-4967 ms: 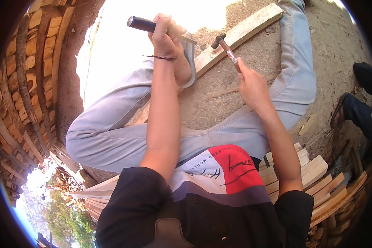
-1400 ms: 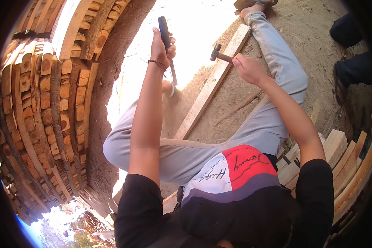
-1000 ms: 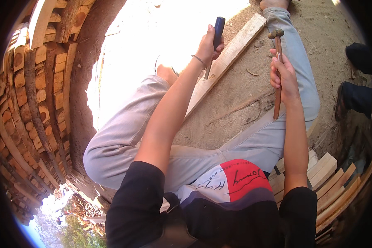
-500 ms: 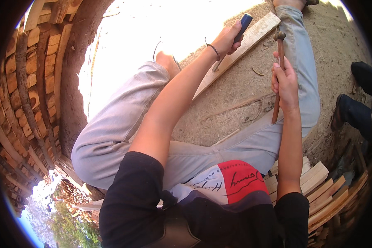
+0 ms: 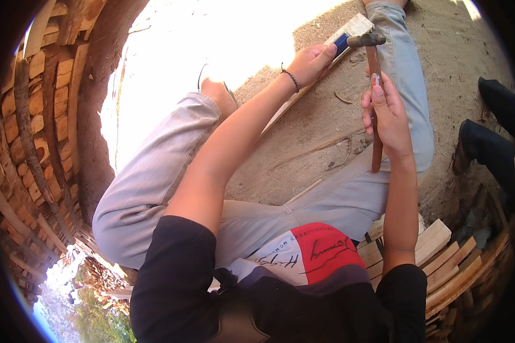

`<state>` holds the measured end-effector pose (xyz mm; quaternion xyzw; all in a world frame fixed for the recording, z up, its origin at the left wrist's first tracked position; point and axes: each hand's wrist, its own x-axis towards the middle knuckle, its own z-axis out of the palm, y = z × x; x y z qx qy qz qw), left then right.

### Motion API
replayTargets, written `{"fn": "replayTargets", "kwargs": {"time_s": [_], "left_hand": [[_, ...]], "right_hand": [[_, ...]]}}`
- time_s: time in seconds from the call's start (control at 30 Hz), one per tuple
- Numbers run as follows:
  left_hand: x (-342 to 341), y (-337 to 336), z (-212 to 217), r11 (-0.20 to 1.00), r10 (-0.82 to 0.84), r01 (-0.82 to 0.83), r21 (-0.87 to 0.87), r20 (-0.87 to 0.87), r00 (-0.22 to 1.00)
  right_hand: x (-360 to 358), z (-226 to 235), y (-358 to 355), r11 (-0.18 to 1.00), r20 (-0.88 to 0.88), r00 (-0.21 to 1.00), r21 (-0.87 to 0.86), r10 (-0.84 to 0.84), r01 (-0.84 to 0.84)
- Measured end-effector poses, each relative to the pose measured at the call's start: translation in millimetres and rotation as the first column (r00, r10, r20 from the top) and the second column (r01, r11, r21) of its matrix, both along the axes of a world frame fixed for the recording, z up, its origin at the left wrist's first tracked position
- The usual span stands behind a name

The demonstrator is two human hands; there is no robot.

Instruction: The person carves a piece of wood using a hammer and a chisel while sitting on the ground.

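My left hand (image 5: 315,64) is closed round the blue handle of a chisel (image 5: 341,43), over a pale wooden board (image 5: 357,25) on the ground. The chisel's lower end is hidden behind my hand and forearm. My right hand (image 5: 388,111) grips the wooden handle of a hammer (image 5: 376,140) partway along. Its metal head is right by the top end of the chisel; whether they touch I cannot tell. The board slants between my legs, its far end close to my right shin.
Stacked cut wood (image 5: 37,126) rises along the left. More sawn strips (image 5: 440,251) lie at the lower right. Dark shoes and trouser legs of another person (image 5: 486,143) are at the right edge. A curved chip (image 5: 343,98) lies on the dusty ground.
The hammer head has swung left to the chisel's top end and turned sideways. The chisel handle has tipped lower, and its metal shaft, seen before, is now hidden.
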<state>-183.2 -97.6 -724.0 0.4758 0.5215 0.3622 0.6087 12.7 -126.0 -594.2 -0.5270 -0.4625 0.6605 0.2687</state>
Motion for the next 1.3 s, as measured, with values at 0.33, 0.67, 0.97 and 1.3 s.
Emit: {"fn": "replayTargets", "kwargs": {"time_s": [0.33, 0.67, 0.97, 1.3], "left_hand": [[7, 8, 5, 0.974, -0.147, 0.150, -0.167, 0.031, 0.989], [0, 14, 3, 0.960, -0.224, 0.215, -0.176, -0.031, 0.974], [2, 18, -10, 0.946, -0.222, 0.215, -0.242, -0.003, 0.975], [1, 24, -12, 0.920, -0.215, 0.248, -0.304, 0.137, 0.967]], "right_hand": [[32, 36, 60, 0.986, 0.292, 0.944, -0.118, 0.151, -0.121], [32, 7, 89, 0.991, 0.416, 0.906, 0.071, 0.074, -0.113], [35, 3, 88, 0.934, 0.496, 0.799, -0.080, 0.341, -0.349], [30, -4, 90, 0.960, 0.546, 0.806, 0.009, 0.228, -0.279]]}}
